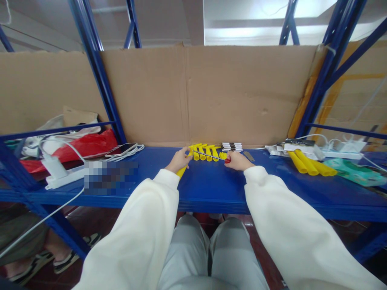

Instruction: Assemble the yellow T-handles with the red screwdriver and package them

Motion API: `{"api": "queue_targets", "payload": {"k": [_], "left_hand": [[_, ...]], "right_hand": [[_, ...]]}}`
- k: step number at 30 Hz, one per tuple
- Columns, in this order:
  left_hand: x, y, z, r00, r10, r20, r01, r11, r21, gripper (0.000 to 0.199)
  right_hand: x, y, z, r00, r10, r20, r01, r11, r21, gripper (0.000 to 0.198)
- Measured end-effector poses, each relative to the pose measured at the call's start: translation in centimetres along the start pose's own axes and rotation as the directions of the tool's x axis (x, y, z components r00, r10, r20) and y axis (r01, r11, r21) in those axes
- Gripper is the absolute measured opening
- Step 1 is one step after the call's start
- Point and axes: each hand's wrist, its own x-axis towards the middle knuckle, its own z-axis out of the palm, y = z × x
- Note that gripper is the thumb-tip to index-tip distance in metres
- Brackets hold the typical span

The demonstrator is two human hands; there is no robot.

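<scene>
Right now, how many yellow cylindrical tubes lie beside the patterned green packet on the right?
3 visible: left yellow tube, middle yellow tube, and right yellow tube nearest the green packet. Others may be hidden.

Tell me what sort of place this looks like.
Probably a small workshop or hand-assembly station: there's a blue metal workbench backed by cardboard panels, a row of matching yellow tubes, and a red-handled tool in the right hand.
</scene>
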Motion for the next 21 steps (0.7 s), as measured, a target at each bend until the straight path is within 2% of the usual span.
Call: {"api": "queue_targets", "payload": {"k": [5, 11, 21], "left_hand": [[0.10, -0.02, 0.13, 1.000, -0.011, 0.002, 0.011, 1.000, -0.005, 0.036], [0.06, 0.04, 0.17, 1.000, -0.009, -0.001, 0.009, 1.000, -0.019, 0.037], [0.28, -0.35, 0.30, 1.000, 0.011, -0.005, -0.011, 1.000, -0.007, 0.034]], "right_hand": [[0.29, 0.28, 0.00, 1.000, -0.006, 0.018, 0.005, 0.999, 0.035, 0.003], [-0.02, 0.10, 0.06, 1.000, 0.002, -0.013, -0.002, 1.000, -0.007, 0.006], [-0.04, -0.07, -0.31, 1.000, 0.005, 0.020, -0.006, 0.998, 0.058, 0.002]]}}
